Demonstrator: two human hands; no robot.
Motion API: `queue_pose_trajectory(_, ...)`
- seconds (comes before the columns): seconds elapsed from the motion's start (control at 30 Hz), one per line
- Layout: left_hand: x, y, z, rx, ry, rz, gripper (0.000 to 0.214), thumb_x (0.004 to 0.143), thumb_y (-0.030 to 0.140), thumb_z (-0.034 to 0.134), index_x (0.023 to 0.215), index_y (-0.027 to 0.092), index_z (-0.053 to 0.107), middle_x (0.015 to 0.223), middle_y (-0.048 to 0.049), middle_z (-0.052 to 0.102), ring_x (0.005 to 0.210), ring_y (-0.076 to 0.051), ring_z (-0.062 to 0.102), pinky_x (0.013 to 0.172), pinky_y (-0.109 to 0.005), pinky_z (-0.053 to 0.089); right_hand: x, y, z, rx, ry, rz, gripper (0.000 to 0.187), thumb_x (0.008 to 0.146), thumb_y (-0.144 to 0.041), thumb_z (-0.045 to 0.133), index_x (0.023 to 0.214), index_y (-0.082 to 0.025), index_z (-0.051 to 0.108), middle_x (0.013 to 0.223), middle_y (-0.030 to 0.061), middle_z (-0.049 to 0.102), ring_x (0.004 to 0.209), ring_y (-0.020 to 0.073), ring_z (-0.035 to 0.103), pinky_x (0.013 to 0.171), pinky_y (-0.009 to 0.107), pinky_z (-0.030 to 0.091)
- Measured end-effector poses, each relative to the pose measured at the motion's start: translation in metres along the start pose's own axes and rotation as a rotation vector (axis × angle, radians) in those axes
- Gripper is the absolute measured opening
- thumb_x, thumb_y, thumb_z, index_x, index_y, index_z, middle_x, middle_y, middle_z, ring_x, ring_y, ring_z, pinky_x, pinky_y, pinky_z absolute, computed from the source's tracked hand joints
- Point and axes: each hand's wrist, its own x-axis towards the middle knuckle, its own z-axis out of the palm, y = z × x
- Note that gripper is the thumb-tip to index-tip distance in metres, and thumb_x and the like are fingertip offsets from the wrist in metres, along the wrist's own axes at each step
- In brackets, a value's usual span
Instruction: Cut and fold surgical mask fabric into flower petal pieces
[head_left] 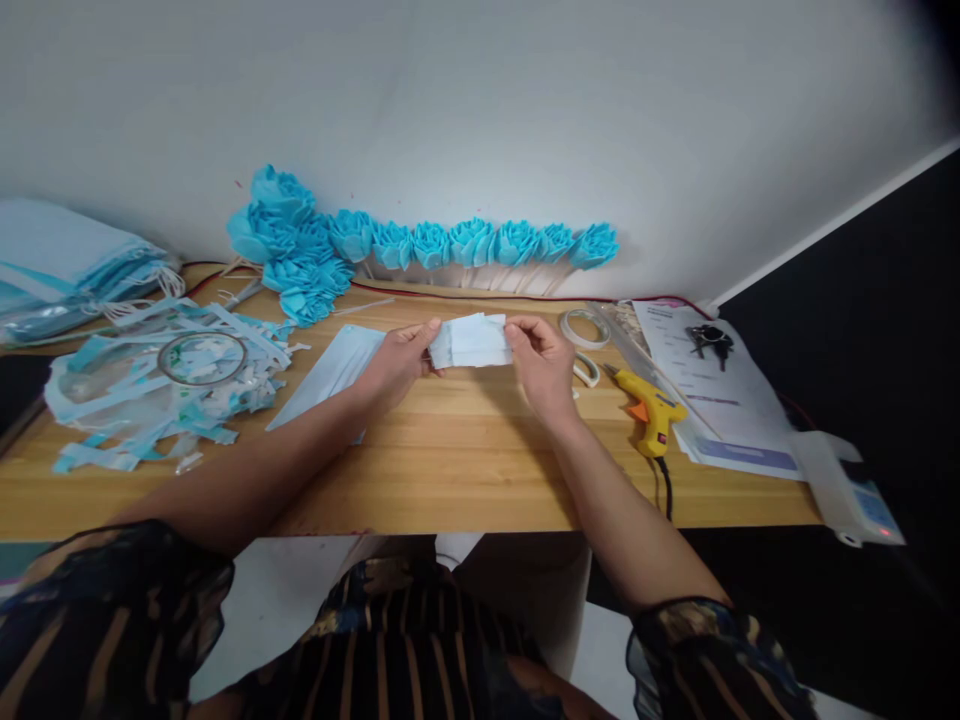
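Note:
Between my two hands a small stack of pale blue fabric pieces (472, 341) is stretched out level above the wooden table (465, 460). My left hand (405, 360) pinches its left end between thumb and fingers. The right end is gripped by my right hand (541, 362), also closed. Flat on the table beside my left forearm lies a light blue pleated face mask (330, 372), partly covered by the arm. To the right of my right hand is a pair of scissors, of which a white handle loop (587, 371) shows.
Blue fabric flowers (471, 243) on stems lean along the wall. Fabric scraps (247, 385) and a tape roll (201, 358) lie left, near stacked blue sheets (67, 265). Right are another tape roll (585, 329), a yellow glue gun (651, 405), papers (720, 400) and keys (710, 342).

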Motion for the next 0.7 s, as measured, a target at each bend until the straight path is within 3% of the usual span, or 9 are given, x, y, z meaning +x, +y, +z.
queue_pose_trajectory(0.5, 0.0014, -0.0055, -0.0042, 0.083, -0.073, 0.054, 0.045, 0.081, 0.058, 0.074, 0.073, 0.014, 0.069, 0.066, -0.0036, 0.066, 0.059, -0.012, 0.058, 0.056, -0.024, 0.049, -0.0006, 0.0046, 0.0043, 0.093, -0.024, 0.049, 0.023, 0.081, -0.043, 0.073, 0.087, -0.022, 0.067, 0.085, -0.0001, 0.071, 0.074, 0.0138, 0.062, 0.066, 0.026, 0.051)
queue_pose_trajectory(0.7, -0.0008, -0.0045, -0.0035, 0.107, -0.072, 0.054, 0.042, 0.081, 0.056, 0.075, 0.076, 0.014, 0.071, 0.069, -0.0043, 0.067, 0.062, -0.013, 0.059, 0.059, -0.025, 0.050, -0.0001, 0.0079, 0.0033, 0.052, -0.018, 0.028, 0.020, 0.081, -0.040, 0.074, 0.086, -0.023, 0.065, 0.077, -0.0026, 0.067, 0.069, 0.0127, 0.059, 0.066, 0.027, 0.049)
